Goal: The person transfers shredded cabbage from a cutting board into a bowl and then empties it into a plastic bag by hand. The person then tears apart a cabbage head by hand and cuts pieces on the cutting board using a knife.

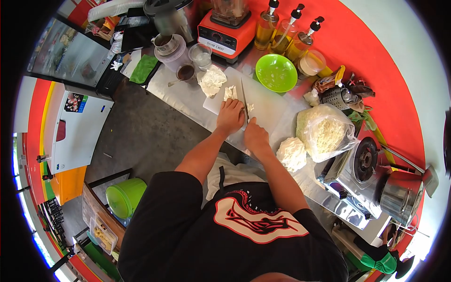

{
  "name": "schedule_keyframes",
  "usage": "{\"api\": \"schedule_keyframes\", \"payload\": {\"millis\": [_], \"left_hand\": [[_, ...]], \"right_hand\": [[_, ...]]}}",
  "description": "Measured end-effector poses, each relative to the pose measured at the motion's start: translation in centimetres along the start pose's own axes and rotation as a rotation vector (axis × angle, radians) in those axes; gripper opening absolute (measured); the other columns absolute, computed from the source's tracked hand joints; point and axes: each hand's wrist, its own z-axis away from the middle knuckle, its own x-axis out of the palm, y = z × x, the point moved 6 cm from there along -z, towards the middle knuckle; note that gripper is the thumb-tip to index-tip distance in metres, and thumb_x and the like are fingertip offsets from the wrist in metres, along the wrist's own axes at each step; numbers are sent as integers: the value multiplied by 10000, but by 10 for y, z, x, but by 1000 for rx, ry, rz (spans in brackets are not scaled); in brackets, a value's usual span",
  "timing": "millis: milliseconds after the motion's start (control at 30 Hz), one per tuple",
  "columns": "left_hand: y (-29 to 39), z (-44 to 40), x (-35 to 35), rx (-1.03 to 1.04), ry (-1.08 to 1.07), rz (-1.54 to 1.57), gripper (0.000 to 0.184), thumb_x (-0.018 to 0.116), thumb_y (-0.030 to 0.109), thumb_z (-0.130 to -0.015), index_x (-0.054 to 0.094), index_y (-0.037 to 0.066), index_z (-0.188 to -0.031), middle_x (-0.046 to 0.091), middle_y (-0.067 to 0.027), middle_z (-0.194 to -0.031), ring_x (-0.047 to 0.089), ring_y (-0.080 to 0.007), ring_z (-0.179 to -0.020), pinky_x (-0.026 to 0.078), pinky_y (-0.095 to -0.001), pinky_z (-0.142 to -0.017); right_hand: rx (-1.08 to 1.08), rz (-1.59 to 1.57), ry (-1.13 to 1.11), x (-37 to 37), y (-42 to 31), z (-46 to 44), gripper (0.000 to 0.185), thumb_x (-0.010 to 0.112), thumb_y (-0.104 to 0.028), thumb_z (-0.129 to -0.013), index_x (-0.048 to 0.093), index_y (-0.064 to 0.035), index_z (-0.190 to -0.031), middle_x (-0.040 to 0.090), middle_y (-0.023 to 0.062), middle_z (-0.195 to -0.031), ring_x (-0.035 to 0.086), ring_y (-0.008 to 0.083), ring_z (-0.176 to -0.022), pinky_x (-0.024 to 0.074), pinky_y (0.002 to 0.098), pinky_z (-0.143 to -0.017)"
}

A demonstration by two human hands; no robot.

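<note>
My right hand is closed round the handle of a kitchen knife, its blade pointing away from me over a white cutting board. Just left of the blade, my left hand has its fingers curled down on a pale, ruffled piece of food, which looks like oyster mushroom. Small cut bits lie right of the blade. A larger white clump rests at the board's far left, and another white clump sits on the counter to my right.
A clear plastic bag of pale shreds stands right of the board, near a gas stove and a pot. Behind are a green bowl, oil bottles and a red blender. Another person is at lower right.
</note>
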Motion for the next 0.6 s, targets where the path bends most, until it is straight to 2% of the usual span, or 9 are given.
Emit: {"api": "schedule_keyframes", "payload": {"millis": [200, 267, 333, 400, 433, 600], "left_hand": [[13, 2, -1, 35, 58, -17, 103, 624, 74, -817, 581, 93, -908, 599, -77, -937, 532, -309, -959, 408, -440, -850], [15, 7, 0, -73, 165, -14, 94, 619, 64, -837, 610, 91, -927, 616, -83, -950, 544, -314, -976, 413, -445, -851], [23, 7, 4, -96, 158, -58, 82, 634, 45, -836, 640, 81, -909, 661, -95, -948, 570, -320, -981, 419, -455, -848], [20, 8, 4, -209, 187, -91, 45, 646, 52, -838, 655, 79, -874, 684, -100, -911, 595, -333, -942, 439, -456, -837], [17, 6, 5, -239, 165, -59, 28, 670, 71, -834, 692, 71, -851, 706, -112, -878, 633, -354, -892, 479, -461, -810], [12, 4, 6, -326, 75, 6, 68, 655, 74, -860, 719, 53, -866, 708, -126, -899, 668, -343, -880, 521, -453, -798]], "right_hand": [[-23, 16, -23, -15, 0, 11, 247, 511, -96, -921, 477, 42, -1123, 698, 303, -1011, 700, 445, -967, 558, 498, -860], [-28, 5, 5, -8, 4, 14, 244, 513, -98, -921, 481, 41, -1120, 700, 302, -1006, 704, 440, -960, 561, 498, -852], [-34, -11, 28, -1, 6, 12, 242, 514, -99, -921, 486, 40, -1116, 701, 300, -1000, 708, 436, -952, 564, 497, -844], [-39, -27, 25, 0, 8, 7, 227, 510, -92, -921, 495, 37, -1107, 705, 296, -986, 714, 432, -928, 572, 496, -825], [-40, -38, 29, -3, 9, 4, 227, 510, -92, -921, 495, 37, -1107, 705, 296, -986, 714, 432, -928, 572, 496, -825], [-121, 25, 4, -16, 12, 2, 217, 506, -81, -925, 484, 32, -1109, 707, 293, -982, 716, 434, -918, 575, 497, -815]]}}
